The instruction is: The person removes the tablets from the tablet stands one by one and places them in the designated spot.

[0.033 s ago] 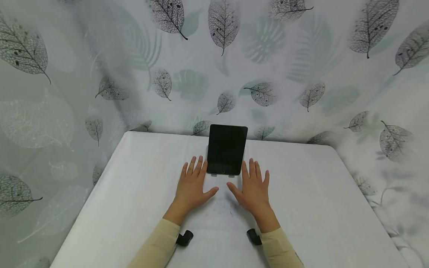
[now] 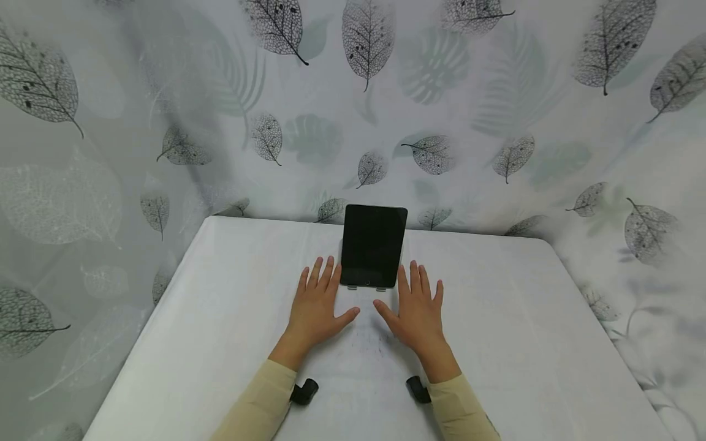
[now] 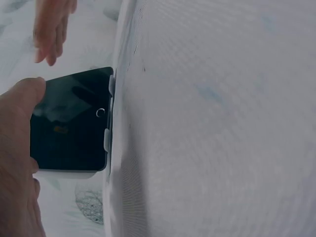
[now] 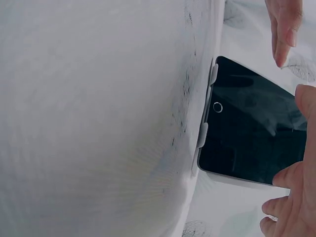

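Note:
A black tablet (image 2: pixel 374 245) with a dark screen leans upright on a small stand (image 2: pixel 380 290) at the far middle of the table. Its round home button (image 3: pixel 100 112) shows near the lower edge in both wrist views. My left hand (image 2: pixel 315 306) is just left of the tablet, fingers straight and spread, thumb pointing inward. On the other side my right hand (image 2: pixel 417 309) mirrors it, fingers extended near the tablet's lower right edge. Neither hand grips anything. The tablet's lower edge sits in two pale stand clips (image 4: pixel 203 135).
A white cloth covers the table (image 2: pixel 513 318). Behind it hangs a leaf-patterned curtain (image 2: pixel 325 92), which also runs down both sides. Black wrist devices (image 2: pixel 304 392) sit at the inner side of each beige sleeve (image 2: pixel 259 398).

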`<state>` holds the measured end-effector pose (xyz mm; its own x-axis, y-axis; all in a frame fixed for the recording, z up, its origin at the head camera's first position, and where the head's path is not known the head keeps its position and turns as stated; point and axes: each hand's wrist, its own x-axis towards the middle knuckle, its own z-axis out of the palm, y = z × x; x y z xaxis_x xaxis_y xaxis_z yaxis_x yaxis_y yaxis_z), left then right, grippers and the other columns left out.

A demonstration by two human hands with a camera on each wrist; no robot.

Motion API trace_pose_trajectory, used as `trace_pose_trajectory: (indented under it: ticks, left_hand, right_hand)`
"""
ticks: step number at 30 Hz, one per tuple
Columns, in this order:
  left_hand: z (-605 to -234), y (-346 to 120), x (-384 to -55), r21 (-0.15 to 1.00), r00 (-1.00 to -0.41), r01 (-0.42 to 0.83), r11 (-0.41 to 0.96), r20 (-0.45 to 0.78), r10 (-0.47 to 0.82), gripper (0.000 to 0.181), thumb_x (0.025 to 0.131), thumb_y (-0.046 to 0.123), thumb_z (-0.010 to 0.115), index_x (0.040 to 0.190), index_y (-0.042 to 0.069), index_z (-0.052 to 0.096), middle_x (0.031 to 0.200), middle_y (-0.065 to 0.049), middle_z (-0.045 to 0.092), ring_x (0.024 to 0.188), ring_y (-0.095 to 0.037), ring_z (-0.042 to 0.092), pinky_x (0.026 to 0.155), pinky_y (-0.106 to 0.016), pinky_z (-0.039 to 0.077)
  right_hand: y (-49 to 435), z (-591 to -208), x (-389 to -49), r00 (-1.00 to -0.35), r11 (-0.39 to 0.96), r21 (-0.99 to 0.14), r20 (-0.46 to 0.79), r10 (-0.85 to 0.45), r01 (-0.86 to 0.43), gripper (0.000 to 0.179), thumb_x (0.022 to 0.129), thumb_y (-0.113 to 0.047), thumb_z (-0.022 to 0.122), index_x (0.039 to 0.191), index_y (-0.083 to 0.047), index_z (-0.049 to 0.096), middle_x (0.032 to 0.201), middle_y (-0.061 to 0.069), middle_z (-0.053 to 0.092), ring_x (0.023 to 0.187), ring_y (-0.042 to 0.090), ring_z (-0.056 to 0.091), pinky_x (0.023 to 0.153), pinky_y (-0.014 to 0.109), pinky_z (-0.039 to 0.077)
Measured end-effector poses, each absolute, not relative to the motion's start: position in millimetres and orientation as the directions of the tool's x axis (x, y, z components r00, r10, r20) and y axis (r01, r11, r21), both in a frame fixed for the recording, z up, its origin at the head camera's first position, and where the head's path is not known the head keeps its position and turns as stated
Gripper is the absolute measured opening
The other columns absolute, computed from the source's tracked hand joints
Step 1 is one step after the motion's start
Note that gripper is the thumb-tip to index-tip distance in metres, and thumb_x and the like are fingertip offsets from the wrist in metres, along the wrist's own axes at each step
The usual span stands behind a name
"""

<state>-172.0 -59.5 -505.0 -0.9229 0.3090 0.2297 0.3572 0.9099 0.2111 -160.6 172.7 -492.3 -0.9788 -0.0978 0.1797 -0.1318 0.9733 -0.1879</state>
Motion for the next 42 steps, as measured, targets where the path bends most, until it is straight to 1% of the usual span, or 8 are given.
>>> trace_pose_trajectory:
  ticks: [6,10,14,18,25,31,37,42]
  left_hand:
    - [-505.7,-56.1,-176.9,0.321,-0.915,0.382,0.867,0.264,0.305,0.096,0.094,0.063,0.058,0.162,0.005,0.023,0.172,-0.013,0.018,0.161,-0.033,0.010,0.129,-0.055,0.014]
    - [-508.9,-51.6,-182.6,0.514,-0.912,0.400,0.759,0.302,0.276,0.092,0.096,0.050,0.063,0.162,0.001,0.022,0.171,-0.015,0.020,0.160,-0.034,0.012,0.128,-0.057,0.019]
    - [-516.2,-46.1,-189.2,0.713,-0.928,0.372,0.594,0.302,0.218,0.089,0.096,0.039,0.067,0.164,0.006,0.018,0.171,-0.012,0.020,0.160,-0.032,0.015,0.126,-0.059,0.023]
    - [-525.5,-40.2,-194.6,0.821,-0.939,0.344,0.455,0.306,0.158,0.087,0.095,0.030,0.069,0.164,0.010,0.019,0.170,-0.012,0.025,0.157,-0.034,0.023,0.125,-0.059,0.025]
    - [-535.5,-29.5,-198.1,0.890,-0.938,0.346,0.296,0.341,0.070,0.081,0.094,0.017,0.070,0.162,0.008,0.026,0.167,-0.014,0.031,0.154,-0.036,0.029,0.124,-0.060,0.026]
    - [-539.6,-21.7,-192.8,0.923,-0.949,0.308,0.229,0.315,0.005,0.077,0.094,0.015,0.069,0.161,0.015,0.031,0.165,-0.010,0.034,0.153,-0.032,0.032,0.123,-0.058,0.029]
    - [-543.3,-19.1,-196.0,0.932,-0.935,0.348,0.103,0.353,-0.032,0.072,0.094,0.006,0.069,0.157,0.011,0.037,0.160,-0.012,0.039,0.145,-0.033,0.041,0.121,-0.057,0.033]
    - [-543.9,-18.0,-202.2,0.953,-0.950,0.302,0.021,0.302,-0.073,0.066,0.095,0.006,0.069,0.154,0.010,0.040,0.157,-0.012,0.041,0.140,-0.034,0.042,0.118,-0.060,0.034]
  right_hand:
    - [173.7,-495.9,-166.2,-0.965,0.955,-0.250,0.240,-0.101,-0.162,0.094,0.093,-0.064,0.059,0.160,-0.005,0.030,0.168,0.020,0.024,0.156,0.040,0.022,0.121,0.072,0.016]
    - [170.5,-500.1,-172.6,-0.948,0.889,-0.419,0.314,-0.051,-0.187,0.084,0.096,-0.053,0.062,0.157,-0.003,0.035,0.162,0.021,0.036,0.150,0.041,0.033,0.120,0.068,0.026]
    - [165.2,-507.5,-182.0,-0.934,0.757,-0.625,0.352,0.057,-0.189,0.073,0.098,-0.044,0.063,0.155,-0.004,0.040,0.155,0.020,0.044,0.143,0.039,0.040,0.118,0.063,0.035]
    - [160.3,-517.1,-191.5,-0.911,0.626,-0.754,0.379,0.164,-0.201,0.065,0.099,-0.035,0.065,0.153,-0.004,0.044,0.148,0.020,0.049,0.136,0.037,0.047,0.112,0.059,0.042]
    - [154.8,-531.1,-203.4,-0.878,0.511,-0.828,0.404,0.256,-0.232,0.060,0.097,-0.024,0.067,0.150,-0.002,0.047,0.136,0.020,0.056,0.122,0.036,0.056,0.103,0.056,0.051]
    - [156.0,-540.6,-204.1,-0.883,0.447,-0.861,0.387,0.265,-0.243,0.056,0.097,-0.018,0.068,0.148,-0.004,0.050,0.134,0.018,0.057,0.119,0.035,0.058,0.102,0.055,0.052]
    - [158.1,-545.9,-203.0,-0.883,0.361,-0.904,0.350,0.312,-0.231,0.049,0.094,-0.009,0.070,0.140,-0.002,0.058,0.128,0.018,0.060,0.115,0.033,0.061,0.100,0.053,0.053]
    - [159.0,-546.3,-204.7,-0.873,0.352,-0.911,0.342,0.348,-0.216,0.041,0.090,-0.001,0.073,0.130,0.001,0.065,0.118,0.020,0.065,0.109,0.033,0.065,0.096,0.046,0.058]
